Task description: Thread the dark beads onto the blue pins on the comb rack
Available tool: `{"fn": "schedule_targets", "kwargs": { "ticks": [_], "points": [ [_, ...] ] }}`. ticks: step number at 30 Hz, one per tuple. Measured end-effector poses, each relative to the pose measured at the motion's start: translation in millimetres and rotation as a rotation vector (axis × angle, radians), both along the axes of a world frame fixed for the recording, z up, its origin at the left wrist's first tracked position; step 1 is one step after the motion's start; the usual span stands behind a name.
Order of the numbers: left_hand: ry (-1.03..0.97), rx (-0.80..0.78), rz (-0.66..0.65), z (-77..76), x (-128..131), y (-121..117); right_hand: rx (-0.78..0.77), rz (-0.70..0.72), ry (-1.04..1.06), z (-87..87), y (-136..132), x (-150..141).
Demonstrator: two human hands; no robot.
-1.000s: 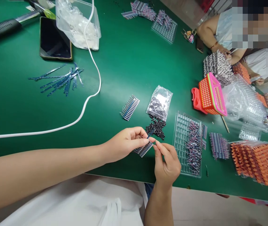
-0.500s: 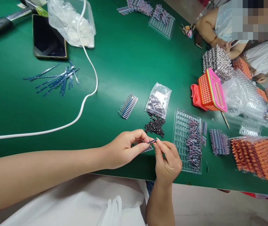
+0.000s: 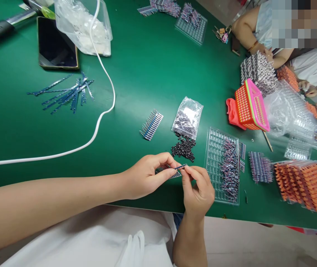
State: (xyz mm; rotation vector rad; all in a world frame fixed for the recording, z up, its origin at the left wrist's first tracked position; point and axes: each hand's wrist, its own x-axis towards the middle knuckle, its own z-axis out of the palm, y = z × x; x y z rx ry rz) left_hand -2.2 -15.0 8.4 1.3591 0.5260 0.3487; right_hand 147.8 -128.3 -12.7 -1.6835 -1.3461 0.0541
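Observation:
My left hand (image 3: pixel 149 176) is closed, thumb and fingers pinching a strip of small wire-legged parts (image 3: pixel 176 174) with a thin blue edge. Most of that strip hides behind the fingers. At its right end my right hand (image 3: pixel 199 189) pinches with thumb and forefinger; what lies between those fingertips is too small to make out. Just beyond both hands, tiny dark beads (image 3: pixel 184 149) are heaped at the mouth of a clear plastic bag (image 3: pixel 187 118). A similar strip with bent wire legs (image 3: pixel 151 125) rests on the green table to the left of the bag.
Right of my hands stands a clear tray (image 3: pixel 212 167) with many thin wired pieces. Farther right are orange stacked parts (image 3: pixel 304 185) and a pink-and-orange basket (image 3: pixel 251 105). A white cable (image 3: pixel 98 122), blue strips (image 3: pixel 72 92), a phone (image 3: pixel 56 46) and a hammer (image 3: pixel 10 26) lie left. Co-workers sit at the far right.
My right fingertips have shifted slightly at the end of the strip, and the reddish bit seen there before no longer shows. My left hand keeps its place.

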Motion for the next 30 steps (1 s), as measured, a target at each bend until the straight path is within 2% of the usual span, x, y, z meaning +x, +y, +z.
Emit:
{"fn": "schedule_targets", "kwargs": {
  "ticks": [7,30],
  "points": [
    [0.019,0.014,-0.015,0.5,-0.1,0.6,-0.020,0.025,0.032,0.0,-1.5,-0.4],
    [-0.022,-0.069,0.012,0.6,0.1,0.0,-0.014,-0.045,0.034,0.1,-0.5,-2.1]
  ]
}}
